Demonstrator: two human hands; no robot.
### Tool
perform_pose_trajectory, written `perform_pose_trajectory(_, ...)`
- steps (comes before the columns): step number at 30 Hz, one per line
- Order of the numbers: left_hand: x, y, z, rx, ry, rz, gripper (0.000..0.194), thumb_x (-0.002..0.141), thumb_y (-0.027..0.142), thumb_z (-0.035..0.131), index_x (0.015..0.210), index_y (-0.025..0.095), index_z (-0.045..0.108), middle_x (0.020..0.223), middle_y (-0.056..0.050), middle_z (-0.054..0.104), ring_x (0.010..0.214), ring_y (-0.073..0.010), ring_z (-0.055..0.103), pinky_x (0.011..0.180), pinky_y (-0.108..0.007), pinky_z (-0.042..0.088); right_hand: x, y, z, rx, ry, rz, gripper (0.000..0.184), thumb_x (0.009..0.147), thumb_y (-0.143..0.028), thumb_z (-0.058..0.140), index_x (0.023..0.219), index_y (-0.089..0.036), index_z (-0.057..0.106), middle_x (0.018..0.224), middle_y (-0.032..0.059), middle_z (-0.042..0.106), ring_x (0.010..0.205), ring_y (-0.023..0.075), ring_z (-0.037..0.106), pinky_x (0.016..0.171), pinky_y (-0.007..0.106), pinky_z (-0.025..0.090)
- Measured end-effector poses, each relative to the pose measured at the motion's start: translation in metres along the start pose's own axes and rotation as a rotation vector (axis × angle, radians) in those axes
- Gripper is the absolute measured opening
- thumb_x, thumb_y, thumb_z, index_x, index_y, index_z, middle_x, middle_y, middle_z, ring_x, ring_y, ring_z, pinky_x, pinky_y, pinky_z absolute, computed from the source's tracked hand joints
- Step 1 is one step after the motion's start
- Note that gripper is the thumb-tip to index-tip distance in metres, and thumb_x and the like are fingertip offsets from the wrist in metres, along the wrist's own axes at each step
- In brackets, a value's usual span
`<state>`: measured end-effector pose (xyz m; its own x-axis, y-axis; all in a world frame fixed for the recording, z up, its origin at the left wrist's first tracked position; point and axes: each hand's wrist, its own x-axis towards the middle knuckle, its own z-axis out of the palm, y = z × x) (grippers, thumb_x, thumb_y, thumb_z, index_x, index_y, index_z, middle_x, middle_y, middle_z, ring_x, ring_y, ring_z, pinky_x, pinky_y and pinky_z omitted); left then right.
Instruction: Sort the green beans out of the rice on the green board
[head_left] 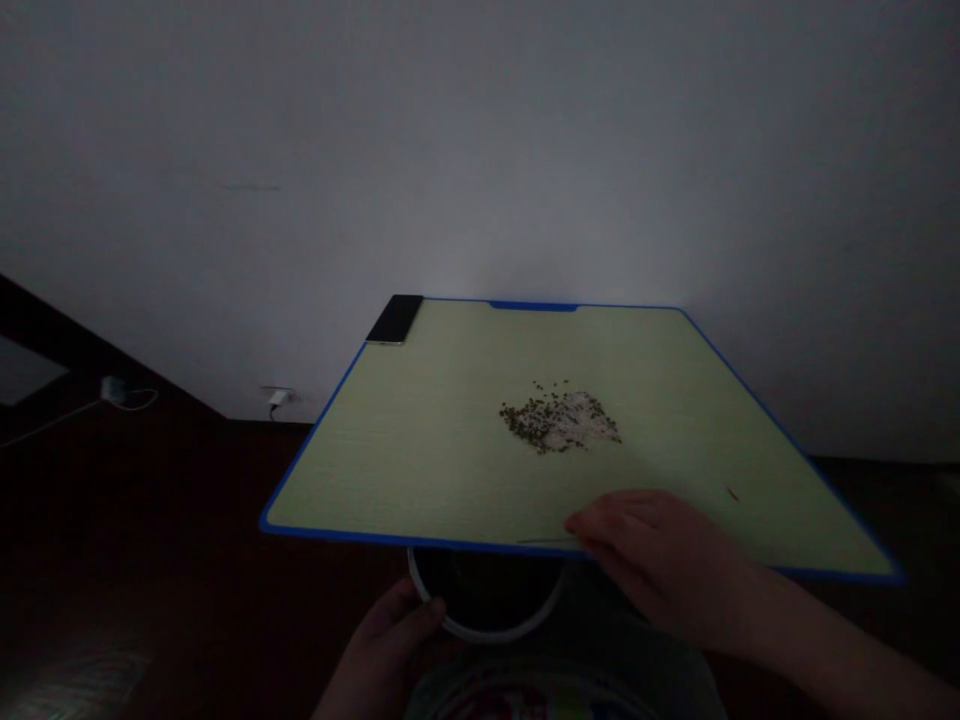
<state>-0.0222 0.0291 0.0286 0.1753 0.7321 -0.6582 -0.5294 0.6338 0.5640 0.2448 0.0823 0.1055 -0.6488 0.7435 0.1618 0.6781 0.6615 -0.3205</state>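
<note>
A loose pile of small dark greenish beans and pale grains (566, 420) lies spread on the pale tabletop (420, 430) with a blue edge. My right hand (652, 550) is at the near edge of the table, its fingers pinched together. From its fingertips a thin, needle-like stick (544, 541) points left, low over the tabletop; its exact kind is too dark to tell. Below the table edge my left hand (397, 625) grips the rim of a round bowl (491, 636), thumb over the rim. The bowl's inside is too dark to make out.
A black phone (396, 320) lies at the table's far left corner. A small reddish sliver (733, 493) is on the right side of the tabletop. The far edge meets a white wall (525, 150). A plugged-in charger (279, 398) and cable sit low at left.
</note>
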Motion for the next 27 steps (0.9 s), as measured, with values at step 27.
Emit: perform_pose_trajectory(27, 0.014, -0.010, 0.009, -0.051, 0.024, -0.030, 0.022, 0.064, 0.013, 0.068, 0.086, 0.013, 0.075, 0.084, -0.013, 0.080, 0.096, -0.0356, 0.070, 0.089, -0.047, 0.050, -0.043, 0.157, -0.032, 0.407, 0.229, 0.702, 0.021, 0.083, -0.036, 0.051, 0.096, -0.020, 0.055, 0.074, 0.0060, 0.071, 0.058, 0.0184, 0.064, 0.057, 0.032, 0.050)
